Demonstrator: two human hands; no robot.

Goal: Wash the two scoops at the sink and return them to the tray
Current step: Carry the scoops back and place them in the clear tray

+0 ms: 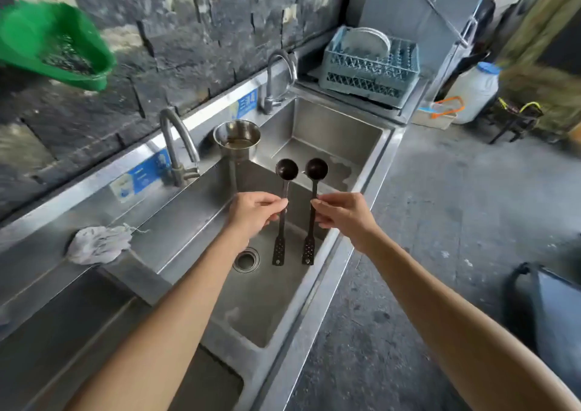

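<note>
Tap [177, 146]: no water seen running; washing judged not begun.
Drain [246, 259]: lies beneath the 2 scoops; a dropped one would likely strike it.
Left grip [256, 212]: fingertips pinch left scoop [286, 169] mid-shaft, bowl up, over the sink [267, 303]; a light hold, likely to slip once wet.
Right grip [342, 217]: pinches right scoop [316, 168] likewise; the scoops are close and may knock together.
Tray: not in view.

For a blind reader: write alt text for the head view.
The left hand pinches one dark long-handled metal scoop, the right hand a second dark scoop, over a stainless steel sink basin. A round steel pot stands beyond.
</note>
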